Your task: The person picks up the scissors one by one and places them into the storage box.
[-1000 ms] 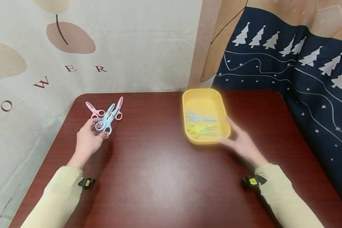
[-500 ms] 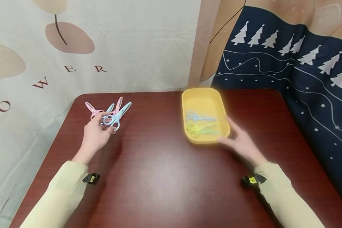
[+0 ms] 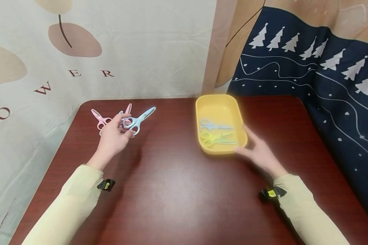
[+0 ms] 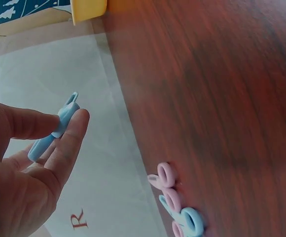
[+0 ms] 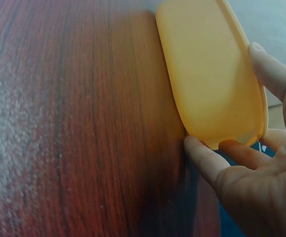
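Left hand: left hand point(image 3: 115, 136) is above the table point(image 3: 171, 190), toward its far left corner; thumb and fingers pinch the held blue scissors point(image 3: 142, 118) by the handles.
Left grip: clamped on those scissors.
Scissors in hand: clear of the tabletop, blades together, tips pointing toward the far edge and to the right; the left wrist view has them nearly edge-on.
Scissors on table: small cluster near the far left corner, just beyond the left hand and partly covered by it.
Pink, leftmost: first pink scissors point(image 3: 100, 118), blades together, tips toward the far left corner.
Pink, other: second pink scissors point(image 3: 128, 109), blades pointing at the far edge, handles mostly hidden in the head view.
Blue, loose: loose blue scissors point(image 4: 198, 219) lie among the pink ones; mostly behind the hand from above, handle ring clear in the left wrist view.
Box: yellow box point(image 3: 219, 151) stands at the far edge of the table, right of middle.
In box: boxed blue scissors point(image 3: 214, 127) and yellow-green scissors point(image 3: 215, 138), side by side in the near half, blades toward the box's right edge; yellow-green ones nearer, blades spread.
Right hand: right hand point(image 3: 259, 153) is at the box's near right corner.
Right grip: clamped on the box, thumb on the near wall, fingers round the right wall.
Sleeves: pale, both arms; left sleeve point(image 3: 59, 207), right sleeve point(image 3: 308, 204).
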Motion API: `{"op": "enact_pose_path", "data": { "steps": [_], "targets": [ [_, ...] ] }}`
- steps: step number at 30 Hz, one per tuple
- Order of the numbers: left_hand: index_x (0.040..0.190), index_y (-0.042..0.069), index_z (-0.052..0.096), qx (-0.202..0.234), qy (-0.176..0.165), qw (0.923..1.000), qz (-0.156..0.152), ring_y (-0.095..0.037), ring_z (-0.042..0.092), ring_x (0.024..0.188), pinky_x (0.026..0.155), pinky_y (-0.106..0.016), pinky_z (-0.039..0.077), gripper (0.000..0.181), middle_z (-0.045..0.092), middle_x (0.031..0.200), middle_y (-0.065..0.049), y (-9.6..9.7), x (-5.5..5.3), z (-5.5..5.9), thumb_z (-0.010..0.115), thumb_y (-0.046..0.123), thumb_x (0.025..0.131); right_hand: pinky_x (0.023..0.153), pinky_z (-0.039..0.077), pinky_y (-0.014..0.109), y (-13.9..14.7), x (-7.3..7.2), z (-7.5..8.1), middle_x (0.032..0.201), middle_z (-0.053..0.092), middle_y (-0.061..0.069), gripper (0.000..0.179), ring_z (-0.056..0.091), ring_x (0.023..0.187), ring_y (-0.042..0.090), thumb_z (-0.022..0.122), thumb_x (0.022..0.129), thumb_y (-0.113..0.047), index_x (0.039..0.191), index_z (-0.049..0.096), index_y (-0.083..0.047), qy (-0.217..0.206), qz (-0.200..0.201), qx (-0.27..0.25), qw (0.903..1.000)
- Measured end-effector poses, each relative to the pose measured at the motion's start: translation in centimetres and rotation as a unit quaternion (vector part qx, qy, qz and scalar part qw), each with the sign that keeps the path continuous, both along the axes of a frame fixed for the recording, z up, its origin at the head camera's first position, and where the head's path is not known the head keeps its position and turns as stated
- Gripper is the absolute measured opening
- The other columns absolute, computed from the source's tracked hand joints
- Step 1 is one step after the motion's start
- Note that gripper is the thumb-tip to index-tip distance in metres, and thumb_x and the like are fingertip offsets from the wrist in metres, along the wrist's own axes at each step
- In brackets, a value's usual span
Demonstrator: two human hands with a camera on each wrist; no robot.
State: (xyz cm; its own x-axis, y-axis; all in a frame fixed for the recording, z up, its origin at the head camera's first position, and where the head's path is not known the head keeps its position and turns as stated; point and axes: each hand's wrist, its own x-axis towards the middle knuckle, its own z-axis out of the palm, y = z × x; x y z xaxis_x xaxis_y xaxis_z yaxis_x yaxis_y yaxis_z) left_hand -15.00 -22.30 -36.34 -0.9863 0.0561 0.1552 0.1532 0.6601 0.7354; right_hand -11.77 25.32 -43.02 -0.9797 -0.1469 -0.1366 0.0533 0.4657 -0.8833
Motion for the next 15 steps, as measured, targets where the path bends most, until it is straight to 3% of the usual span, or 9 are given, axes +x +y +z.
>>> {"op": "enact_pose_path", "data": {
  "steps": [15],
  "targets": [
    [0.137, -0.005, 0.054, 0.008, 0.007, 0.9995, -0.03, -0.037, 0.074, 0.087, 0.063, -0.01, 0.053, 0.049, 0.07, 0.112, -0.024, 3.4, -1.6, 0.5, 0.063, -0.012, 0.089, 0.124, 0.022, 0.058, 0.1, 0.0, -0.2, 0.169, 0.022, -0.008, 0.101, 0.025, 0.155, 0.027, 0.083, 0.088, -0.035, 0.164, 0.017, -0.039, 0.007, 0.002, 0.007, 0.9999]
  ]
}}
